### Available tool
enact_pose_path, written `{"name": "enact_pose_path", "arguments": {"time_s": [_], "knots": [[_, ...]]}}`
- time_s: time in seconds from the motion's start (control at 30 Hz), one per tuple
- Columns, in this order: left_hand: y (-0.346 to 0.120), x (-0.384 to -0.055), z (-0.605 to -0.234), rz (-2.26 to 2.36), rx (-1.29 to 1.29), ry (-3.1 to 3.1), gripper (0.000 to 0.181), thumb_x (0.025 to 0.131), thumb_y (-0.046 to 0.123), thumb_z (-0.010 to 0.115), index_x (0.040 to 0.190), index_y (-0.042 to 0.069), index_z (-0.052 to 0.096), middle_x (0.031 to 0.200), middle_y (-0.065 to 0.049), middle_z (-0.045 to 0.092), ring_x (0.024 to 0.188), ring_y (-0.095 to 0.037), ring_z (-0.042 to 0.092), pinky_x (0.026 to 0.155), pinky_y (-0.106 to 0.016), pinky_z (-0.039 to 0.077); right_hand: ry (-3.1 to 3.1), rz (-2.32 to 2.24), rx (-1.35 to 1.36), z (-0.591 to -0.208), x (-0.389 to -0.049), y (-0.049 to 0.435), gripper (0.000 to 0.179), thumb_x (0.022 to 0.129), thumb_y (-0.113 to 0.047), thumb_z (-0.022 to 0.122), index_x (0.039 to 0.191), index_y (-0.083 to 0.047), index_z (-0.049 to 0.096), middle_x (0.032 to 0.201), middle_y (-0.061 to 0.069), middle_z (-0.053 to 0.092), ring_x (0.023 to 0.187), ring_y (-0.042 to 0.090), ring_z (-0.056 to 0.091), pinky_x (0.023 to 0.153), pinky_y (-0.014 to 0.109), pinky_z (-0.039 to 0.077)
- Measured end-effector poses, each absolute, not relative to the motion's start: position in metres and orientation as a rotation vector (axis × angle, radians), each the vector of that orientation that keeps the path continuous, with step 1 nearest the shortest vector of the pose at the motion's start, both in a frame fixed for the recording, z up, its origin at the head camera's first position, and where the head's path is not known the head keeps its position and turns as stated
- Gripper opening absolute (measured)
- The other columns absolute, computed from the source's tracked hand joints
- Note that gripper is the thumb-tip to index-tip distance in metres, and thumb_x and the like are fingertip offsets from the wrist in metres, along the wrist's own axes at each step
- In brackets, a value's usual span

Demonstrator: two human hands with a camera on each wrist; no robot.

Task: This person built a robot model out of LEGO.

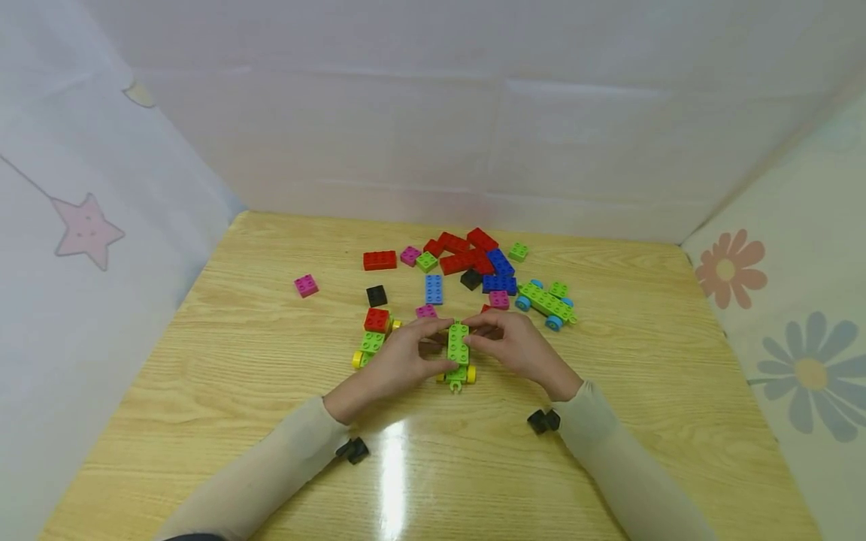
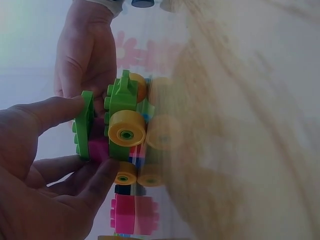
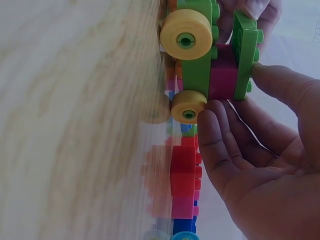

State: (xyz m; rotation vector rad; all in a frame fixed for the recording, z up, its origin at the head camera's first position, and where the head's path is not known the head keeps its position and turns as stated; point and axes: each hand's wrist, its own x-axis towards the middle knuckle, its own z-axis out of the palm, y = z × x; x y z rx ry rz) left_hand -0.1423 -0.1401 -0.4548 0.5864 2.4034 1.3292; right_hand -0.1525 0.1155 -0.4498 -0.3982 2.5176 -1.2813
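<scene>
Between my hands, a light-green studded plate (image 1: 458, 344) lies over a magenta brick (image 3: 223, 75), which sits on a green wheeled toy-car base (image 2: 122, 102) with yellow wheels. The plate slants, its near end raised above the base. My left hand (image 1: 399, 362) pinches it, thumb at the near end and fingers along the left side. From the right, my right hand (image 1: 519, 347) grips the far part, its thumb against the studded face and its fingers curled beside the base. Close by my left hand is another yellow-wheeled car carrying a green brick (image 1: 372, 343) and a red brick (image 1: 376, 320).
Beyond my hands lie loose bricks, among them a light-blue brick (image 1: 434, 289), a black brick (image 1: 376, 295) and a long red brick (image 1: 380, 260). A green car base with blue wheels (image 1: 546, 302) stands at the right. Cloth walls border the wooden table (image 1: 223, 361).
</scene>
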Motion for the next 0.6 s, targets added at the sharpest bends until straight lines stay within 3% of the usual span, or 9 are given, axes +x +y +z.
{"name": "enact_pose_path", "arguments": {"time_s": [0.6], "knots": [[-0.1418,-0.1443,-0.4548,1.268,0.648,2.434,0.071,0.101,0.03,0.087,0.163,0.01,0.058,0.154,-0.007,0.067,0.133,-0.025,0.072,0.115,-0.045,0.061,2.5,-1.274,-0.396,-0.4458,-0.153,0.1152,0.036,0.108,-0.031,0.077,0.14,-0.014,0.077,0.124,0.002,0.08,0.114,0.02,0.075,0.106,0.048,0.063]]}}
